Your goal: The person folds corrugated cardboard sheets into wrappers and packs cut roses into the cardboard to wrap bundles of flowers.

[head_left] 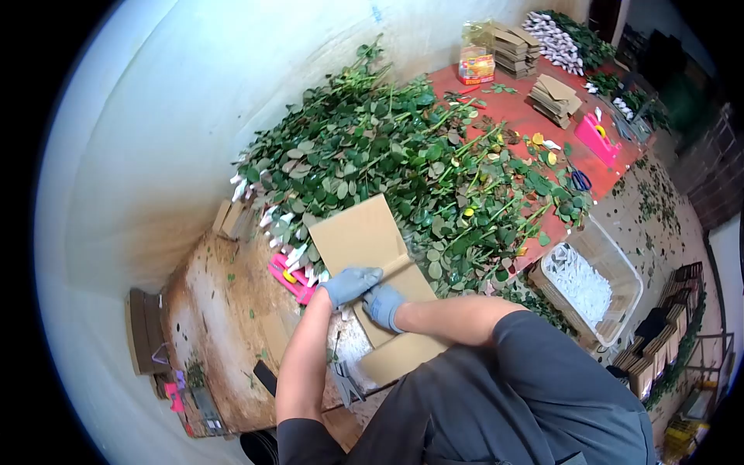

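Observation:
A long piece of brown cardboard [358, 232] with several fold lines lies opened out in front of me, its far panel tilted up against the leafy stems. Both my hands wear grey gloves and meet over its middle. My left hand [350, 286] has its fingers pressed together and reaches across to the right one. Curled beside it, my right hand [384, 307] rests at the cardboard's inner face. Whatever lies between the fingers is hidden. A large heap of green leafy stems [349, 155] fills the table beyond, with white-wrapped heads [297, 254] at its left edge.
A pink tape dispenser [288, 277] stands left of the cardboard; another pink dispenser [597, 139] is at the far right. Grey metal pliers-like tool [346, 384] lies near my body. Blue-handled scissors [580, 180], cardboard stacks [555, 101] and a white basket [632, 298] are to the right.

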`<state>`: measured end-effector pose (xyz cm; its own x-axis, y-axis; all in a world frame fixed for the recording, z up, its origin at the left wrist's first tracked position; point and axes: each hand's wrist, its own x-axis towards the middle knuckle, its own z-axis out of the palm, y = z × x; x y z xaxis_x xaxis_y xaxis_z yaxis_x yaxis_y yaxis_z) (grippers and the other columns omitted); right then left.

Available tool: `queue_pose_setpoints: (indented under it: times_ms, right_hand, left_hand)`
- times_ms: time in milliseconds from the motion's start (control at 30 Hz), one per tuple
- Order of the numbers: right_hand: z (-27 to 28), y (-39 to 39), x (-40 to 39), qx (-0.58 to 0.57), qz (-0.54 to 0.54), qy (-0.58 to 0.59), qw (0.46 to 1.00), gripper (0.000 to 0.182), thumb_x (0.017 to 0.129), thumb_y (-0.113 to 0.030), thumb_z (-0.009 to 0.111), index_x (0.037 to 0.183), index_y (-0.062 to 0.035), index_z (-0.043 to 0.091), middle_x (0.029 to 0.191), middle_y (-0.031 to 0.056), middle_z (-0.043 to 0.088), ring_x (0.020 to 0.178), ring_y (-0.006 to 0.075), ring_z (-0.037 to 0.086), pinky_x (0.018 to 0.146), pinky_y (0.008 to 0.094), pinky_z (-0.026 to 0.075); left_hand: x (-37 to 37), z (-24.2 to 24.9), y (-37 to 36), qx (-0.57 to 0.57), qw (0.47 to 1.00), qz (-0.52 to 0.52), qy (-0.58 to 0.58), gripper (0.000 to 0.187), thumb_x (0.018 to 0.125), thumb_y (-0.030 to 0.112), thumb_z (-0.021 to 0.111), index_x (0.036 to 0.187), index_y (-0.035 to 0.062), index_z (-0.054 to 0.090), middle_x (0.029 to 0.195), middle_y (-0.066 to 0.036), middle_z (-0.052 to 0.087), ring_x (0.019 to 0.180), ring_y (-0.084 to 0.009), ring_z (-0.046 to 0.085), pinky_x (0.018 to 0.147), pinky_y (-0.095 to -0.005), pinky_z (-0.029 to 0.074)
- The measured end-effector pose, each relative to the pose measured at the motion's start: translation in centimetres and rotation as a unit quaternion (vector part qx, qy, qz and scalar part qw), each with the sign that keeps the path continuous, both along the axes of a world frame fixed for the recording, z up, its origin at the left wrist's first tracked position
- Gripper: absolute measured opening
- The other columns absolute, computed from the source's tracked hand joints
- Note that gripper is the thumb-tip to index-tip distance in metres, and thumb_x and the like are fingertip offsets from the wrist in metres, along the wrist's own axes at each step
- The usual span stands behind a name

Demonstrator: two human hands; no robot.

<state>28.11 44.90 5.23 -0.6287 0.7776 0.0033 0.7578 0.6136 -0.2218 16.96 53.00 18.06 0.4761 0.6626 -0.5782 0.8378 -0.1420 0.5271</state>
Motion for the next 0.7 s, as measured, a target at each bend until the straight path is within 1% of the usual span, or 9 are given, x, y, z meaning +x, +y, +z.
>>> queue_pose_setpoints:
  times_ms: [100, 167, 200, 333, 400, 467, 567, 633, 700]
  right_hand:
    - [0.8, -0.2, 0.5, 0.008, 0.019, 0.009, 1.000, 0.027, 0.093, -0.021, 0.053, 0.103, -0.0095, 0.075, 0.107, 0.0096, 0.068, 0.099, 0.0284, 0.064, 0.077, 0.0438, 0.049]
    - [0.1, -0.1, 0.2, -0.012, -0.021, 0.067, 0.997, 0.023, 0.092, -0.024, 0.057, 0.097, -0.0096, 0.074, 0.108, 0.0124, 0.065, 0.100, 0.0303, 0.063, 0.079, 0.0447, 0.050]
    - [-0.1, 0.0, 0.4, -0.016, -0.017, 0.108, 0.994, 0.028, 0.093, -0.020, 0.054, 0.105, -0.0019, 0.071, 0.106, 0.0129, 0.068, 0.097, 0.0304, 0.065, 0.076, 0.0457, 0.050]
    - [0.7, -0.1, 0.6, -0.016, 0.008, 0.050, 0.999, 0.027, 0.092, -0.018, 0.053, 0.103, -0.0042, 0.074, 0.111, 0.0131, 0.067, 0.101, 0.0297, 0.064, 0.080, 0.0445, 0.049]
    - [0.9, -0.3, 0.6, -0.031, -0.001, 0.056, 0.998, 0.027, 0.093, -0.018, 0.053, 0.103, -0.0050, 0.074, 0.112, 0.0127, 0.066, 0.102, 0.0295, 0.064, 0.081, 0.0446, 0.049]
    - [1.4, -0.2, 0.8, -0.041, 0.015, 0.034, 0.998, 0.027, 0.093, -0.018, 0.053, 0.102, -0.0060, 0.075, 0.114, 0.0117, 0.066, 0.107, 0.0293, 0.062, 0.082, 0.0456, 0.048]
    - [2.0, -0.2, 1.0, -0.049, 0.012, 0.046, 0.998, 0.027, 0.094, -0.019, 0.053, 0.102, -0.0046, 0.075, 0.115, 0.0131, 0.066, 0.105, 0.0297, 0.063, 0.082, 0.0462, 0.048]
    - [0.5, -0.1, 0.2, -0.052, -0.016, 0.077, 0.996, 0.028, 0.094, -0.019, 0.053, 0.103, -0.0038, 0.074, 0.114, 0.0140, 0.066, 0.104, 0.0303, 0.064, 0.083, 0.0464, 0.048]
    - [0.4, -0.2, -0.1, -0.055, -0.039, 0.108, 0.992, 0.028, 0.094, -0.019, 0.053, 0.104, -0.0030, 0.073, 0.112, 0.0148, 0.067, 0.102, 0.0309, 0.065, 0.084, 0.0467, 0.048]
  left_hand:
    - [-0.8, -3.8, 3.2, -0.074, 0.997, 0.005, 0.015, 0.070, 0.104, 0.061, 0.043, 0.126, 0.0004, 0.068, 0.118, -0.015, 0.072, 0.106, -0.0225, 0.064, 0.098, -0.0338, 0.050]
    - [-1.0, -5.2, 3.5, -0.125, 0.986, 0.066, -0.089, 0.084, 0.102, 0.070, 0.030, 0.123, -0.0019, 0.069, 0.118, -0.024, 0.071, 0.110, -0.0339, 0.067, 0.101, -0.0369, 0.049]
    - [-0.9, -5.4, 3.7, -0.093, 0.990, 0.070, -0.078, 0.075, 0.102, 0.064, 0.039, 0.119, -0.0028, 0.071, 0.115, -0.023, 0.072, 0.107, -0.0329, 0.068, 0.099, -0.0367, 0.050]
    - [0.1, -6.7, 3.2, 0.047, 0.996, 0.075, -0.031, 0.047, 0.096, 0.042, 0.062, 0.110, -0.0005, 0.076, 0.102, -0.021, 0.075, 0.097, -0.0327, 0.072, 0.092, -0.0365, 0.054]
    - [1.3, -4.8, 3.4, 0.082, 0.995, 0.057, 0.029, 0.049, 0.092, 0.042, 0.066, 0.118, 0.0006, 0.073, 0.111, -0.021, 0.073, 0.107, -0.0330, 0.069, 0.097, -0.0388, 0.051]
    - [2.2, -2.9, 3.5, 0.119, 0.988, 0.040, 0.088, 0.055, 0.088, 0.042, 0.071, 0.126, 0.0017, 0.070, 0.120, -0.021, 0.071, 0.117, -0.0333, 0.065, 0.101, -0.0412, 0.049]
    - [3.0, -0.6, 3.2, 0.351, 0.922, -0.034, 0.161, 0.088, 0.076, 0.042, 0.082, 0.149, 0.0056, 0.048, 0.145, -0.022, 0.053, 0.137, -0.0401, 0.047, 0.112, -0.0513, 0.038]
    - [4.0, 1.3, 3.2, 0.486, 0.844, -0.065, 0.219, 0.123, 0.065, 0.049, 0.088, 0.161, 0.0094, 0.020, 0.164, -0.022, 0.023, 0.151, -0.0452, 0.022, 0.118, -0.0642, 0.020]
    - [4.1, 1.8, 4.6, 0.449, 0.859, -0.061, 0.240, 0.129, 0.061, 0.052, 0.089, 0.161, 0.0088, 0.019, 0.165, -0.023, 0.019, 0.151, -0.0458, 0.019, 0.118, -0.0668, 0.017]
